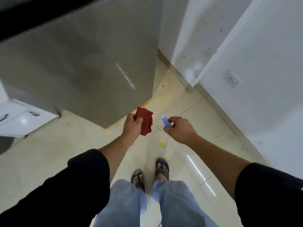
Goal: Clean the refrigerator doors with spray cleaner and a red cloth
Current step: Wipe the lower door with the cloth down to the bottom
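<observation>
We count one refrigerator [82,63]; near its bottom corner, one red cloth [146,122], one spray bottle [166,122] and two hands, left hand [132,125] and right hand [180,130]; right of it, one wall socket [232,78].

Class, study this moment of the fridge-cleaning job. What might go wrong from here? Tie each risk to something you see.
1. Slip: cleaner dripping onto the glossy floor could make it slick under the open sandals.
2. Overspray: mist from the spray bottle in the right hand might reach the wall socket.
3. Smearing: the red cloth is bunched in the left hand, so it may streak the refrigerator door.
</observation>
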